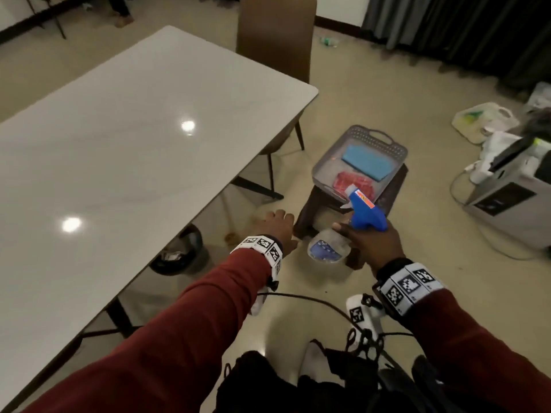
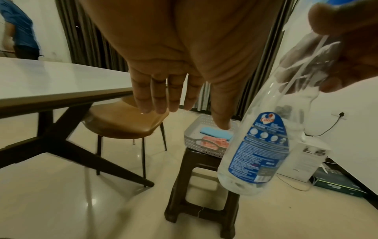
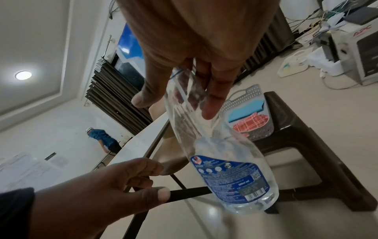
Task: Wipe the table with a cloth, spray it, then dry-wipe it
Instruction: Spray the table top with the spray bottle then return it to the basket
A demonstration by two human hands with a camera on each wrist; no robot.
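My right hand [image 1: 368, 236] grips the neck of a clear spray bottle [image 1: 326, 247] with a blue trigger head [image 1: 365, 210], held in the air just in front of the stool. The same bottle [image 2: 259, 152] [image 3: 229, 165] hangs tilted, its blue label facing the wrist cameras. My left hand [image 1: 277, 228] is empty with straight fingers [image 2: 155, 100], beside the bottle and past the table's corner. The white table [image 1: 119, 138] lies to the left. A grey basket [image 1: 369, 141] on the stool holds a blue cloth [image 1: 366, 162] and a red checked cloth [image 1: 354, 181].
A dark plastic stool [image 1: 393, 189] carries the basket, right of the table. A brown chair [image 1: 275, 34] stands at the table's far end. Appliances, bags and cables [image 1: 507, 180] crowd the floor at right. A dark bowl [image 1: 179, 251] sits under the table. Another person [image 3: 102, 139] stands far off.
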